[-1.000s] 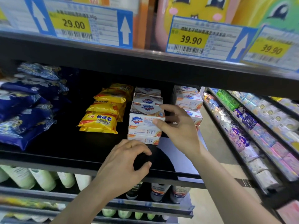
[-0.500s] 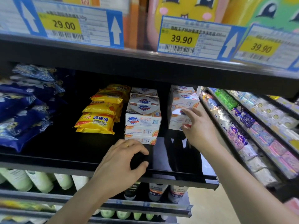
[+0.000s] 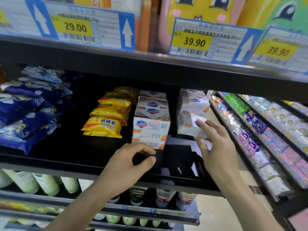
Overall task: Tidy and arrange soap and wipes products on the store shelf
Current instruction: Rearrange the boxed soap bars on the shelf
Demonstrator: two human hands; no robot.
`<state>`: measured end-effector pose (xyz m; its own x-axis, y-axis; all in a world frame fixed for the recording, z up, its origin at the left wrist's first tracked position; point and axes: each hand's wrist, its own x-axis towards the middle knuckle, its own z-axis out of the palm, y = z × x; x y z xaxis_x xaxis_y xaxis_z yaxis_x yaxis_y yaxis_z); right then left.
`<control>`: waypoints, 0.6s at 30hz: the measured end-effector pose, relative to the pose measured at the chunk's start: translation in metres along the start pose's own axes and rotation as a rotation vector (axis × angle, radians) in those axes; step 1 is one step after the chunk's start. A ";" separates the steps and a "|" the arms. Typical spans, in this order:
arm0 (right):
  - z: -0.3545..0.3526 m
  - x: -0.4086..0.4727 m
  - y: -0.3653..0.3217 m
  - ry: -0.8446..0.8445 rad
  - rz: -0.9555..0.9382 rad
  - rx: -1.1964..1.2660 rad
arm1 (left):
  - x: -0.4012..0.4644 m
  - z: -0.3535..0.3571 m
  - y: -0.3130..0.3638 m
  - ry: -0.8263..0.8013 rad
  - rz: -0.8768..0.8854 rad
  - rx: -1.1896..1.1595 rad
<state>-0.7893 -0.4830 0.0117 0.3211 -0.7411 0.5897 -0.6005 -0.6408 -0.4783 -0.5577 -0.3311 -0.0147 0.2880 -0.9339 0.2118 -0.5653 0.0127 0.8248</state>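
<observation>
On the black shelf (image 3: pixel 75 154) stands a middle stack of white Safeguard soap boxes (image 3: pixel 151 125). A second, blurred stack of the same boxes (image 3: pixel 191 110) stands to its right. My right hand (image 3: pixel 215 147) touches the front of that right stack low down, fingers fairly straight and thumb against the bottom box. My left hand (image 3: pixel 130 162) hovers over the shelf's front just before the middle stack, its fingers loosely curled and holding nothing. Yellow sulfur soap packs (image 3: pixel 106 124) lie stacked left of the middle boxes.
Dark blue soft packs (image 3: pixel 25 114) are piled at the shelf's left. An upper shelf edge with price tags (image 3: pixel 193 40) hangs close overhead. Pale green bottles (image 3: pixel 41 182) and tubes stand on the shelf below. Angled shelves of small packets (image 3: pixel 260 130) run along the right.
My right hand left the middle stack, went to the right stack, and now lies lower on its front; that stack looks blurred. My left hand has hardly moved.
</observation>
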 end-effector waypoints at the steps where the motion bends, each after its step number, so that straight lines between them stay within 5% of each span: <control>1: -0.002 -0.010 -0.001 -0.014 0.001 0.035 | 0.001 -0.001 0.002 -0.007 -0.020 -0.066; 12: 0.016 -0.072 -0.030 0.013 -0.288 0.111 | 0.005 -0.003 0.015 -0.159 -0.061 -0.129; 18: 0.023 -0.073 -0.043 0.014 -0.232 0.227 | 0.004 -0.006 0.015 -0.113 -0.128 -0.331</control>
<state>-0.7702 -0.4065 -0.0256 0.4193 -0.5683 0.7080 -0.3337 -0.8217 -0.4619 -0.5608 -0.3329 0.0017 0.2430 -0.9686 0.0522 -0.2446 -0.0091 0.9696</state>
